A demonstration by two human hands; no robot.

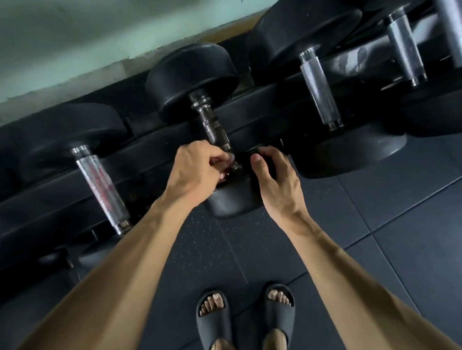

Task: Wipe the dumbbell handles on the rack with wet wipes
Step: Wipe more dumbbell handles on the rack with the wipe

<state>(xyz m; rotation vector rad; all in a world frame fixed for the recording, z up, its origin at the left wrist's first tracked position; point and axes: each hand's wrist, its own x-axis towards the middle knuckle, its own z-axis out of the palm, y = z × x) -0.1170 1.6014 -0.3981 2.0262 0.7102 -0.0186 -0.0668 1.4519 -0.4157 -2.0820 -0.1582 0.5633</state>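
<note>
Left hand (197,167): centre frame, fingers curled round the near end of the dark knurled steel dumbbell handle (213,127).
Right hand (274,172): just beside, fingers resting on the black rubber dumbbell head (233,198).

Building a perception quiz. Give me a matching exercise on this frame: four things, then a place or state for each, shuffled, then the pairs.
Things:
1. left hand
2. right hand
3. bright knurled steel handle with reddish marks
4. pair of dark grey rubber slides

States:
A. on the floor tiles, worn on the feet
B. fingers curled round the near end of the dark steel dumbbell handle
C. untouched, on the rack left of both hands
D. rests on the black rubber dumbbell head

Pairs: 1-B, 2-D, 3-C, 4-A
</note>
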